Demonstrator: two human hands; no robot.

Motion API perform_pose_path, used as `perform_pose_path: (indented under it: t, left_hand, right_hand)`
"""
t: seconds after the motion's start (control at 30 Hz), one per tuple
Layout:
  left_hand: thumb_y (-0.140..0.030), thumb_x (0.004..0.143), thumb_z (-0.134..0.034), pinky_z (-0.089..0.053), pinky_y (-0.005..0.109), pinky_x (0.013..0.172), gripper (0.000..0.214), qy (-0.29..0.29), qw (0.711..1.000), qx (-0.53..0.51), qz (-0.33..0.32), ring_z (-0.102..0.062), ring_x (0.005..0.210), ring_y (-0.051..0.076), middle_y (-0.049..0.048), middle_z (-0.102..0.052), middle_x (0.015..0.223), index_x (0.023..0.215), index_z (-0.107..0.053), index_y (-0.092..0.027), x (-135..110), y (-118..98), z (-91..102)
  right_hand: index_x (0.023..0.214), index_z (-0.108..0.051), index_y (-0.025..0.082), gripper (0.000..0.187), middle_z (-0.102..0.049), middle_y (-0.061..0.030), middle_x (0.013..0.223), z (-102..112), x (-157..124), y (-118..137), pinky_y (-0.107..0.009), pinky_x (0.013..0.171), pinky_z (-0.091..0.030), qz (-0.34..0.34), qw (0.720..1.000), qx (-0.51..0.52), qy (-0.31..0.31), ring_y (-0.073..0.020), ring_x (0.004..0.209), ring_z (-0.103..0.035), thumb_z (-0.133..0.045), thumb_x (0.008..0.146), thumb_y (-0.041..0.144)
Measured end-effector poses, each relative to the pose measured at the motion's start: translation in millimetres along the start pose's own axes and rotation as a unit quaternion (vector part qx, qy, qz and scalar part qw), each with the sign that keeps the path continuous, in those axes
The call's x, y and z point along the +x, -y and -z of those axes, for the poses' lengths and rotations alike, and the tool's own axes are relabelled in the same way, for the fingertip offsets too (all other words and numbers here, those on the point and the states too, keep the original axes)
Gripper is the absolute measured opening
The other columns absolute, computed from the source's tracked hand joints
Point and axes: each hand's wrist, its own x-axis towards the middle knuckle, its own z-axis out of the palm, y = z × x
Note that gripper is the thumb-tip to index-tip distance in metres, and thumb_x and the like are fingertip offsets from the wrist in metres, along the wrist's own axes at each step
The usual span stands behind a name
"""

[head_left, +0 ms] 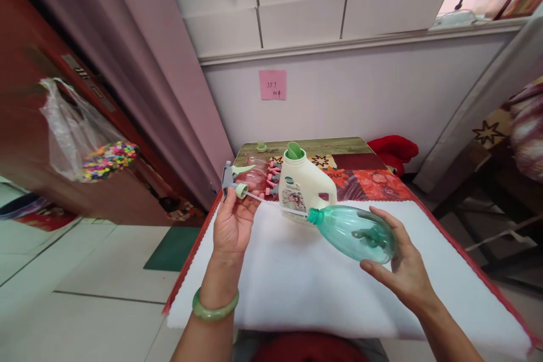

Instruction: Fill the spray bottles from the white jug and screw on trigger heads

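In my left hand (235, 220) is a grey and pale-green spray trigger head (232, 180), with the fingers closed round its collar. Its thin dip tube (271, 202) points right, toward the mouth of a clear green plastic bottle (354, 233). The base of that bottle rests in the grip of my right hand (401, 263); it lies tilted on its side, neck to the left. Whether the tube's tip touches the neck I cannot tell. Just behind stands a cream detergent jug (303, 181) with its green-rimmed mouth uncovered.
Left of the jug are a clear pink bottle (251, 172) and several pink-and-grey spray heads (272, 178). A white cloth (288, 283) covers the table's front part. A bag of colourful pieces (108, 161) hangs from the door at left.
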Motion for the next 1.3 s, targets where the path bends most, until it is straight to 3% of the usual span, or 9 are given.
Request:
perform_pose_path:
  t: [0.3, 0.5, 0.67, 0.8, 0.9, 1.07, 1.13, 1.2, 1.3]
  left_hand:
    - [-0.029, 0.087, -0.075, -0.056, 0.038, 0.094, 0.023, 0.081, 0.994, 0.054, 0.053, -0.076, 0.09, 0.021, 0.0093, -0.078, 0.096, 0.104, -0.068, -0.015, -40.1, 41.1, -30.8]
    - [-0.031, 0.085, -0.077, -0.052, 0.039, 0.099, 0.026, 0.069, 0.994, 0.054, 0.063, -0.075, 0.095, 0.022, 0.0066, -0.078, 0.098, 0.105, -0.066, -0.018, -58.9, 53.3, -43.5]
    - [-0.033, 0.085, -0.077, -0.053, 0.038, 0.096, 0.03, 0.063, 0.995, 0.045, 0.056, -0.076, 0.096, 0.023, 0.0087, -0.078, 0.098, 0.108, -0.066, -0.017, -61.9, 52.2, -47.9]
    - [-0.032, 0.085, -0.077, -0.055, 0.042, 0.095, 0.03, 0.065, 0.996, 0.033, 0.052, -0.075, 0.098, 0.026, 0.0082, -0.078, 0.096, 0.108, -0.066, -0.018, -66.4, 53.5, -50.3]
    - [-0.034, 0.085, -0.076, -0.055, 0.042, 0.095, 0.026, 0.063, 0.996, 0.031, 0.048, -0.075, 0.099, 0.026, 0.0059, -0.077, 0.094, 0.105, -0.068, -0.02, -70.1, 54.6, -50.4]
    - [-0.042, 0.086, -0.075, -0.054, 0.042, 0.096, 0.026, 0.089, 0.993, 0.048, 0.053, -0.074, 0.1, 0.027, 0.0075, -0.078, 0.089, 0.098, -0.071, -0.018, -74.2, 53.3, -51.9]
    - [-0.043, 0.086, -0.075, -0.053, 0.042, 0.097, 0.028, 0.103, 0.991, 0.059, 0.054, -0.074, 0.1, 0.028, 0.0083, -0.078, 0.088, 0.097, -0.073, -0.017, -73.6, 52.2, -51.9]
    - [-0.045, 0.086, -0.074, -0.053, 0.043, 0.098, 0.029, 0.112, 0.99, 0.07, 0.044, -0.074, 0.101, 0.028, 0.0084, -0.078, 0.088, 0.096, -0.074, -0.017, -72.1, 51.5, -50.7]
    - [-0.046, 0.087, -0.072, -0.053, 0.043, 0.098, 0.03, 0.136, 0.987, 0.081, 0.034, -0.073, 0.1, 0.028, 0.0083, -0.077, 0.088, 0.095, -0.075, -0.017, -70.5, 50.7, -47.2]
  right_hand:
    - [0.147, -0.045, 0.03, 0.088, -0.055, -0.0129, 0.145, -43.9, -5.3, 18.9, -0.046, 0.098, -0.058, 0.004, 1.0, 0.02, -0.016, -0.033, 0.126, -0.061, -0.086, 0.071, 0.045]
    - [0.146, -0.044, 0.03, 0.09, -0.054, -0.0148, 0.147, -60.2, -15.3, 18.9, -0.049, 0.095, -0.06, 0.007, 0.996, 0.016, -0.083, -0.0342, 0.12, -0.066, -0.087, 0.069, 0.045]
    - [0.146, -0.044, 0.029, 0.09, -0.055, -0.0162, 0.146, -64.5, -19.1, 15.5, -0.057, 0.096, -0.059, 0.064, 0.99, -0.014, -0.129, -0.0368, 0.117, -0.067, -0.088, 0.069, 0.044]
    - [0.145, -0.043, 0.028, 0.089, -0.058, -0.0166, 0.14, -66.9, -16.3, 21.6, -0.062, 0.096, -0.058, 0.167, 0.97, -0.075, -0.161, -0.0395, 0.123, -0.063, -0.089, 0.069, 0.042]
    - [0.14, -0.042, 0.034, 0.089, -0.06, -0.0141, 0.136, -65.6, -16.0, 23.1, -0.062, 0.094, -0.06, 0.242, 0.939, -0.169, -0.178, -0.0389, 0.122, -0.064, -0.092, 0.066, 0.039]
    - [0.131, -0.041, 0.043, 0.082, -0.058, -0.0094, 0.14, -63.5, -18.9, 12.5, -0.058, 0.092, -0.062, 0.272, 0.915, -0.232, -0.184, -0.0368, 0.122, -0.064, -0.091, 0.067, 0.033]
    - [0.129, -0.043, 0.041, 0.081, -0.059, -0.0099, 0.138, -65.0, -20.1, 11.3, -0.058, 0.093, -0.062, 0.255, 0.927, -0.207, -0.182, -0.0375, 0.124, -0.063, -0.092, 0.066, 0.033]
    - [0.129, -0.045, 0.036, 0.084, -0.062, -0.0118, 0.134, -68.5, -21.4, 15.8, -0.057, 0.091, -0.062, 0.189, 0.954, -0.154, -0.176, -0.0385, 0.121, -0.064, -0.094, 0.061, 0.039]
    - [0.13, -0.051, 0.027, 0.084, -0.069, -0.0127, 0.12, -74.6, -22.1, 32.7, -0.044, 0.065, -0.066, -0.013, 0.992, 0.055, -0.113, -0.0311, 0.088, -0.074, -0.087, 0.061, 0.058]
